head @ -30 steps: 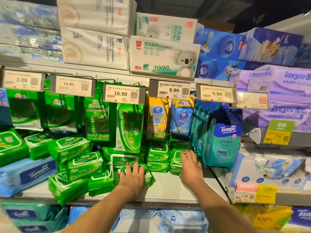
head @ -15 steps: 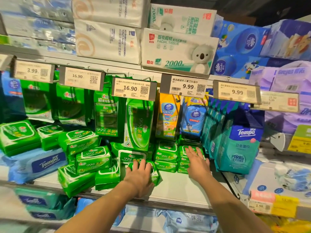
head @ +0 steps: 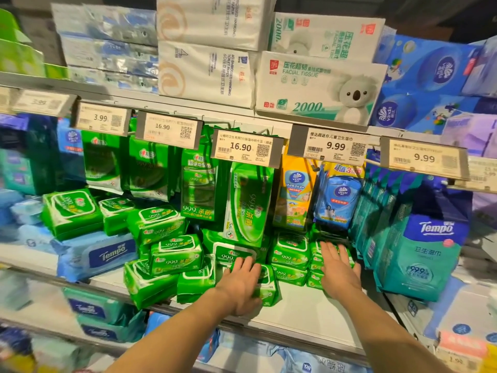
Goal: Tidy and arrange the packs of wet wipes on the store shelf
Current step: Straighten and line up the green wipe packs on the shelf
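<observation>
Green wet wipe packs lie jumbled on the white shelf [head: 298, 313]. My left hand [head: 242, 285] rests palm down on a front green pack [head: 267, 288], fingers spread over it. My right hand [head: 338, 267] lies flat on a low stack of small green packs [head: 316, 277] next to a second small stack [head: 290, 258]. More green packs [head: 174, 254] are piled unevenly to the left, some tilted over the shelf's front edge. A tall green pack [head: 248, 203] hangs above my left hand.
Teal Tempo packs [head: 419, 254] stand in a row at the right. A blue Tempo pack [head: 94, 255] lies at the left. Price tags [head: 246, 148] hang along the upper rail. Tissue boxes [head: 317, 87] fill the shelf above. More packs sit on the shelf below.
The view has shifted so the shelf sits further right and closer. Both hands stay pressed on the same green packs, the right one slightly deeper over its stack.
</observation>
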Tool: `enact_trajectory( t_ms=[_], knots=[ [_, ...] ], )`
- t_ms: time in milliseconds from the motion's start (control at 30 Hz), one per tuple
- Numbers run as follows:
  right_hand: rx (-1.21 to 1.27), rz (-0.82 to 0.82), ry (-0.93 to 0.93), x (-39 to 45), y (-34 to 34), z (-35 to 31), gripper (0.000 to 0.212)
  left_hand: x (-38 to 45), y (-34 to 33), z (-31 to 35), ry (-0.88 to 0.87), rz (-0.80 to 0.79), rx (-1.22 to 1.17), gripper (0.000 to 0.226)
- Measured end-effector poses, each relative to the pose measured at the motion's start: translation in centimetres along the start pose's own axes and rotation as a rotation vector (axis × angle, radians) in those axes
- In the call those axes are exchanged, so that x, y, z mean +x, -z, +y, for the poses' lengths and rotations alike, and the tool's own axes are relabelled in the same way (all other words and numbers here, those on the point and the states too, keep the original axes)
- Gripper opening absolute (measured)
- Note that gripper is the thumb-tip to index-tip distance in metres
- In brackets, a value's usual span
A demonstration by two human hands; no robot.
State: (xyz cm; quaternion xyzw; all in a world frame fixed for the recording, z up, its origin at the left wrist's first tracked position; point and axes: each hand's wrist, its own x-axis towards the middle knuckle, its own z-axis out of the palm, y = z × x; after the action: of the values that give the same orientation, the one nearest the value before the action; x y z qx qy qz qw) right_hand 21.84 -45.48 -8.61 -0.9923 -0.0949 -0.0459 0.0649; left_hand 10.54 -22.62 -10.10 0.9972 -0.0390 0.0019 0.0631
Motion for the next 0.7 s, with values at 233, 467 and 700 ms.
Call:
enact_trajectory(
  t_ms=[233,467,700],
  knots=[
    [-0.022,0.153,0.006,-2.5,-0.7,-2.2,0.084,-1.5,0.8,-1.0,0.002,0.011,0.02,0.072],
    [0.275,0.331,0.366,-5.2,-1.6,-6.9,0.041,-3.4,3.3,-3.1,0.067,0.046,0.051,0.071],
    [0.089,-0.063,0.491,-6.6,0.1,-11.6,0.078,-6.4,5.8,-7.3,0.126,0.232,0.119,0.06]
  ],
)
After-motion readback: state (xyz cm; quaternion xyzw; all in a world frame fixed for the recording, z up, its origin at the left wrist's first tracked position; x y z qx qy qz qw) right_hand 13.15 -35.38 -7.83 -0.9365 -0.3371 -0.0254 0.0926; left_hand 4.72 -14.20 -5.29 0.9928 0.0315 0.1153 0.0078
